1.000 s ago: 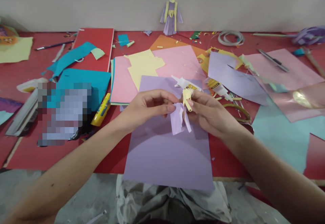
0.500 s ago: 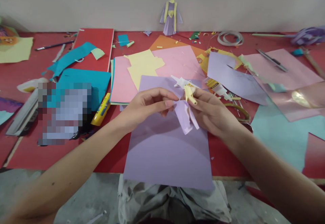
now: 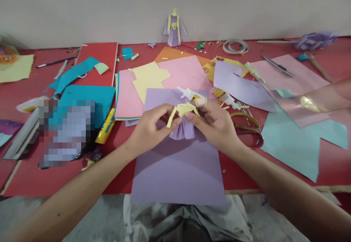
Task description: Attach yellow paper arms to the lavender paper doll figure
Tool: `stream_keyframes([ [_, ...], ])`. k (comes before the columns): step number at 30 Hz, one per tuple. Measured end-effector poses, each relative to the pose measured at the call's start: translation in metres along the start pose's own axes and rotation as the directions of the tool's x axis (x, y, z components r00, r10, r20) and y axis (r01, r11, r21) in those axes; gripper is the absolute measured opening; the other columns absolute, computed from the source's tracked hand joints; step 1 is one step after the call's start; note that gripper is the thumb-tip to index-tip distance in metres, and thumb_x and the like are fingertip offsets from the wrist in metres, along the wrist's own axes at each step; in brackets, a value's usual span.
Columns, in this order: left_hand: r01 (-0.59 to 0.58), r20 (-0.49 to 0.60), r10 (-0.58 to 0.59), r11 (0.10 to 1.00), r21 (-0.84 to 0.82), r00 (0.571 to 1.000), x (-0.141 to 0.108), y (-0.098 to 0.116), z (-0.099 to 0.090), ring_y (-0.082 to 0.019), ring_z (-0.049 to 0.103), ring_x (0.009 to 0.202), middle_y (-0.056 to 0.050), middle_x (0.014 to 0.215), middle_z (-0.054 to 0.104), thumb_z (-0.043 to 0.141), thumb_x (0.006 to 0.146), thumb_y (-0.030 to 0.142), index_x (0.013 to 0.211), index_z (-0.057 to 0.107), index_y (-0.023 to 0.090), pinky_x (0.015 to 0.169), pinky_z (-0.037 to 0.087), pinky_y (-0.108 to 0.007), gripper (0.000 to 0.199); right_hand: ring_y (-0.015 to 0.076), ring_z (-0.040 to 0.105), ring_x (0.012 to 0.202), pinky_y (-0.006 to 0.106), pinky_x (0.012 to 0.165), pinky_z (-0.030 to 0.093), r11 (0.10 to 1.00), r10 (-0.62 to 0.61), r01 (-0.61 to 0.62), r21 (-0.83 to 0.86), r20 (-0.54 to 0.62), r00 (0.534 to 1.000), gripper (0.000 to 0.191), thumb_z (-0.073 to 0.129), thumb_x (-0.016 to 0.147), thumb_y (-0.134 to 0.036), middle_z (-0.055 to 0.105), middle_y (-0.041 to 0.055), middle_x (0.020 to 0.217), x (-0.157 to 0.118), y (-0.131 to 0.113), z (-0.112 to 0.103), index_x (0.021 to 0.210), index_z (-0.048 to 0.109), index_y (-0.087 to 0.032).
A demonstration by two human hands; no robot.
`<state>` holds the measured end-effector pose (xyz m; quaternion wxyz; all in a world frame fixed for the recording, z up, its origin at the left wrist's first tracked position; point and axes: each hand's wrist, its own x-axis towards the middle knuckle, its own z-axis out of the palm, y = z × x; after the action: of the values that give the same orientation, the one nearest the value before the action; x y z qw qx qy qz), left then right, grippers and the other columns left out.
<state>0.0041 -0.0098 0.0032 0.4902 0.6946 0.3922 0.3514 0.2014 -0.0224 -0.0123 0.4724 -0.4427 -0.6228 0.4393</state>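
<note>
Between both hands is a small paper figure (image 3: pixel 185 109) with a yellow top, thin yellow arms and a pleated purple skirt. My left hand (image 3: pixel 156 126) pinches its left side at the waist. My right hand (image 3: pixel 214 119), with a bandage on one finger, grips its right side, thumb on the yellow part. Below them lies a large purple sheet (image 3: pixel 178 172). Just behind the right hand are two white glue tubes (image 3: pixel 189 94) with yellow labels. A finished-looking paper figure (image 3: pixel 174 29) in purple and yellow leans upright against the wall.
Yellow glue stick (image 3: pixel 105 126), teal paper (image 3: pixel 87 92) and a cutter (image 3: pixel 23 139) are at the left. Pink and yellow sheets (image 3: pixel 149 77) lie behind the hands. Scissors (image 3: pixel 248 125), light blue paper (image 3: pixel 293 146) and another person's forearm (image 3: pixel 326 97) are at the right.
The small figure has turned upright, its yellow top now facing the camera and skirt hanging down. Both hands have closed in on its sides. The camera view has shifted slightly.
</note>
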Motion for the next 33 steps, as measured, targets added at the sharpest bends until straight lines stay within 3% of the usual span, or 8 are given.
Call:
stream_keyframes([
  [4, -0.063, -0.037, 0.071, 0.98, 0.188, 0.997, -0.004, 0.001, 0.002, -0.011, 0.056, 0.071, 0.001, 0.079, 0.063, 0.065, 0.089, 0.03, 0.086, 0.058, 0.019, 0.062, 0.043, -0.018, 0.013, 0.0159, 0.06, 0.082, 0.03, 0.075, 0.05, 1.0, -0.018, 0.018, -0.005, 0.012, 1.0, 0.014, 0.067, 0.089, -0.035, 0.063, 0.0004, 0.089, -0.001, 0.003, 0.001, 0.094, 0.061, -0.025],
  [10, -0.059, -0.081, 0.071, 0.987, 0.15, 0.994, 0.0, -0.004, 0.002, -0.009, 0.057, 0.069, 0.001, 0.079, 0.063, 0.065, 0.089, 0.031, 0.089, 0.061, 0.018, 0.061, 0.046, -0.016, 0.014, 0.0139, 0.064, 0.083, 0.026, 0.072, 0.052, 0.999, -0.009, 0.008, 0.031, 0.045, 0.999, 0.014, 0.065, 0.09, -0.034, 0.067, 0.0012, 0.09, 0.003, 0.0, 0.0, 0.098, 0.063, -0.022],
  [16, -0.117, -0.193, 0.145, 0.981, 0.153, 0.97, 0.0, -0.004, 0.0, -0.009, 0.062, 0.073, 0.0, 0.087, 0.067, 0.065, 0.089, 0.028, 0.092, 0.063, 0.019, 0.063, 0.05, -0.016, 0.009, 0.0177, 0.068, 0.1, 0.029, 0.086, 0.057, 0.996, -0.002, -0.003, 0.086, 0.058, 0.998, 0.032, 0.07, 0.085, -0.03, 0.071, 0.0038, 0.103, 0.002, -0.003, 0.001, 0.114, 0.061, -0.022],
  [21, -0.209, -0.21, 0.245, 0.961, 0.18, 0.946, -0.001, -0.004, 0.0, -0.007, 0.06, 0.07, 0.002, 0.083, 0.065, 0.067, 0.088, 0.024, 0.09, 0.063, 0.02, 0.062, 0.051, -0.015, 0.006, 0.0134, 0.065, 0.078, 0.024, 0.07, 0.056, 0.999, -0.006, 0.008, -0.045, 0.045, 0.999, 0.013, 0.067, 0.085, -0.026, 0.065, 0.0004, 0.083, 0.003, -0.008, 0.002, 0.096, 0.064, -0.02],
  [30, -0.191, -0.184, 0.242, 0.947, 0.257, 0.953, -0.001, -0.002, -0.001, -0.008, 0.062, 0.076, 0.001, 0.088, 0.067, 0.064, 0.09, 0.023, 0.09, 0.062, 0.019, 0.064, 0.05, -0.015, 0.005, 0.0158, 0.065, 0.086, 0.027, 0.076, 0.053, 1.0, 0.018, -0.018, -0.006, 0.068, 0.997, 0.018, 0.069, 0.085, -0.028, 0.067, 0.0028, 0.089, 0.003, -0.003, 0.003, 0.1, 0.067, -0.018],
  [33, -0.191, -0.165, 0.238, 0.948, 0.256, 0.957, -0.001, 0.0, -0.001, -0.008, 0.062, 0.074, 0.0, 0.087, 0.068, 0.065, 0.09, 0.023, 0.089, 0.061, 0.018, 0.064, 0.05, -0.016, 0.006, 0.0159, 0.062, 0.08, 0.028, 0.07, 0.05, 0.999, 0.044, -0.041, -0.033, 0.073, 0.996, 0.014, 0.068, 0.085, -0.03, 0.065, 0.0025, 0.083, 0.002, -0.004, 0.004, 0.092, 0.067, -0.018],
])
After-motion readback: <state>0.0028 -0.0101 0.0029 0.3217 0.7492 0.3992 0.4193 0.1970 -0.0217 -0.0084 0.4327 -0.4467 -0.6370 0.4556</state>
